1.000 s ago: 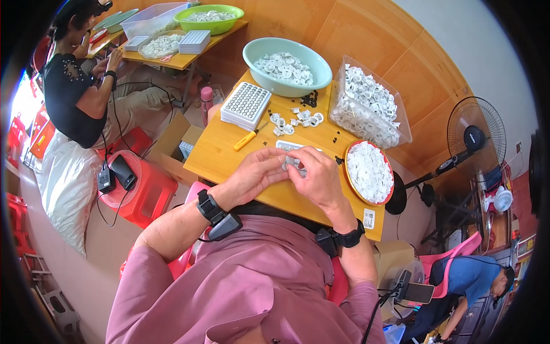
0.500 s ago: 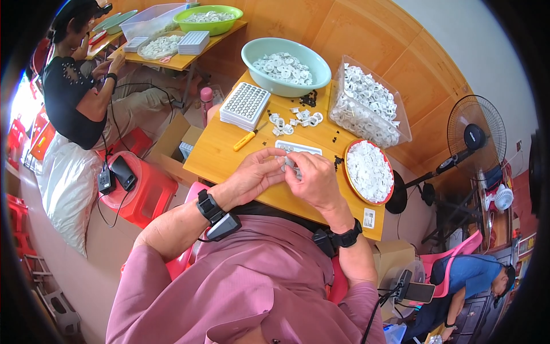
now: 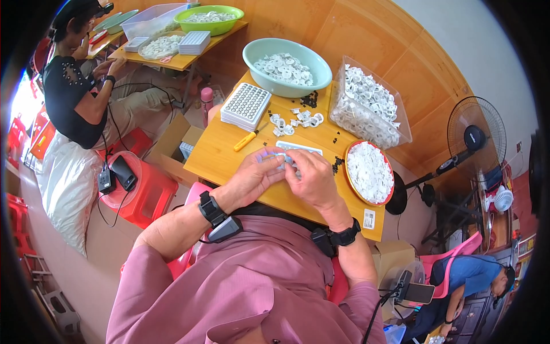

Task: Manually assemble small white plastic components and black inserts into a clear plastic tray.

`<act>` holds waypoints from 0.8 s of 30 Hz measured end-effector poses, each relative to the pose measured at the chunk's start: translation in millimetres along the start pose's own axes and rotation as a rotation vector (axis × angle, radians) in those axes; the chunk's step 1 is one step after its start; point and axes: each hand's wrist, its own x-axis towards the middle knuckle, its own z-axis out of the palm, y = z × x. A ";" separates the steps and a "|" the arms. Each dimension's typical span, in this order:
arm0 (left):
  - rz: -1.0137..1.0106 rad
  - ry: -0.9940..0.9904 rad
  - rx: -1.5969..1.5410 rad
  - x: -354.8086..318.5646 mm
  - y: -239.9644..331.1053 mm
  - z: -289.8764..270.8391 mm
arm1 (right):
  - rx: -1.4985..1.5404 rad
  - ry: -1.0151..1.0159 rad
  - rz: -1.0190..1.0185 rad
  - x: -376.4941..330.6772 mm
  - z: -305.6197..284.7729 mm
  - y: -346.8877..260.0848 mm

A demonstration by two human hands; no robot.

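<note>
Small pale part (image 3: 288, 161) pinched by left hand (image 3: 256, 175) and right hand (image 3: 313, 176), likely for steadiness; loose white parts (image 3: 279, 122) set beyond, presumably for reach.

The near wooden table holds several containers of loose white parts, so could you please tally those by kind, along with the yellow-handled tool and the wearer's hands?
Teal basin: 1
Clear plastic box: 1
Red-rimmed round tray: 1
Yellow-handled tool: 1
Hands, left hand and right hand: 2
Total: 6
</note>
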 end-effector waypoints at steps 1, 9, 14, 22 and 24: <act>0.002 0.000 0.000 -0.1 1.1 0.5 | 0.044 0.008 -0.007 0.4 -0.6 1.8; 0.095 0.028 0.039 -2.7 8.5 5.2 | 0.124 0.031 0.055 1.5 -4.6 2.8; 0.113 0.015 0.036 -3.1 3.7 1.6 | 0.106 0.049 0.020 -0.7 0.3 1.0; 0.116 -0.014 0.073 -1.0 3.7 3.8 | 0.054 0.013 0.015 -0.9 2.2 2.2; 0.110 0.019 0.058 -1.6 3.8 5.3 | 0.050 0.018 0.010 0.8 1.6 1.6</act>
